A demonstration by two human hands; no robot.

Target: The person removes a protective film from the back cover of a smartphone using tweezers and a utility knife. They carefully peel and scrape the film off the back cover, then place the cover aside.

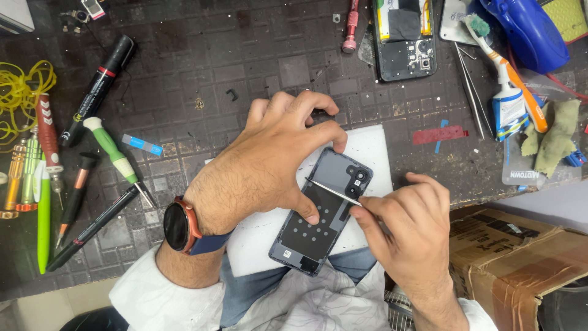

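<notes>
A dark phone back cover lies inner side up on a white foam pad at the bench's near edge. My left hand, with a watch on its wrist, presses down on the cover, thumb on its inner face and fingers curled over its top edge. My right hand pinches thin metal tweezers, whose tip rests on the cover's inner surface below the camera cut-outs.
An opened phone body lies at the back. Screwdrivers, a black marker and yellow wire lie at left. A toothbrush, glue tube, spare tweezers and rag are at right, a cardboard box below.
</notes>
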